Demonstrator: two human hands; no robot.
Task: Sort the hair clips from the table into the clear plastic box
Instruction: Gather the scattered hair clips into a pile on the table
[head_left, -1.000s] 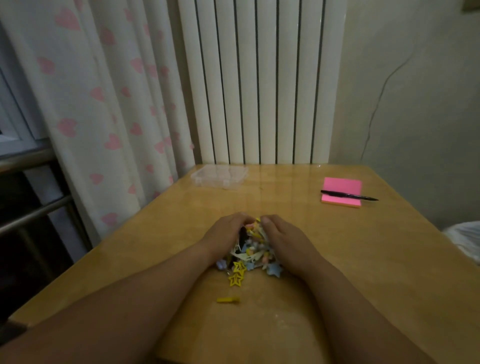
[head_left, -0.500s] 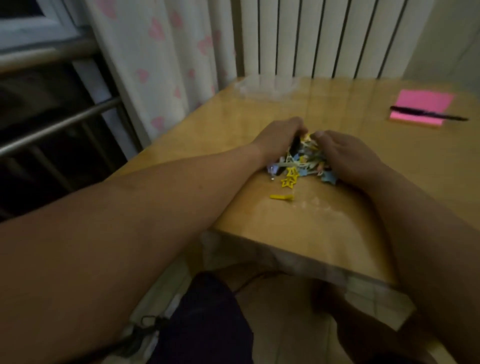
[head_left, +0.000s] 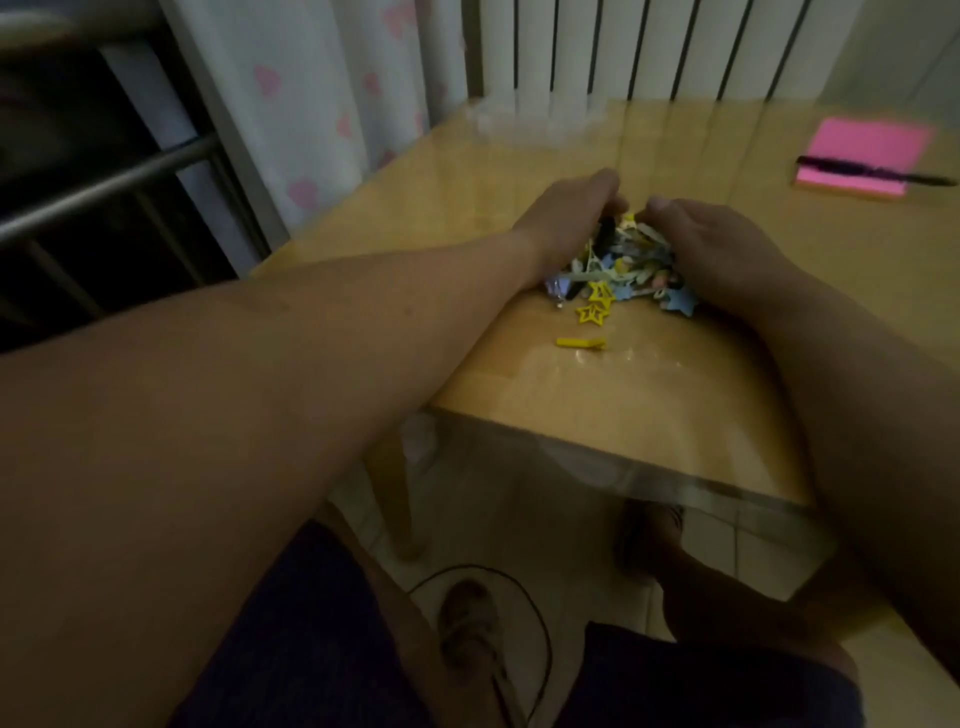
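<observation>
A heap of small coloured hair clips (head_left: 621, 270) lies on the wooden table (head_left: 649, 395), with yellow and blue star shapes at its near side. My left hand (head_left: 563, 218) cups the heap from the left and my right hand (head_left: 711, 244) cups it from the right, fingertips almost meeting at the far side. One yellow clip (head_left: 581, 343) lies alone, nearer to me than the heap. The clear plastic box (head_left: 535, 122) sits blurred at the table's far edge, apart from both hands.
A pink sticky-note pad (head_left: 865, 156) with a black pen (head_left: 878, 174) across it lies at the far right. A heart-print curtain (head_left: 322, 104) and a white radiator (head_left: 649, 47) stand behind the table. Below the near edge are my legs and a black cable (head_left: 540, 613).
The camera has tilted down and moved closer, so the table's near edge and my legs now show. Both hands stay cupped around the heap of clips.
</observation>
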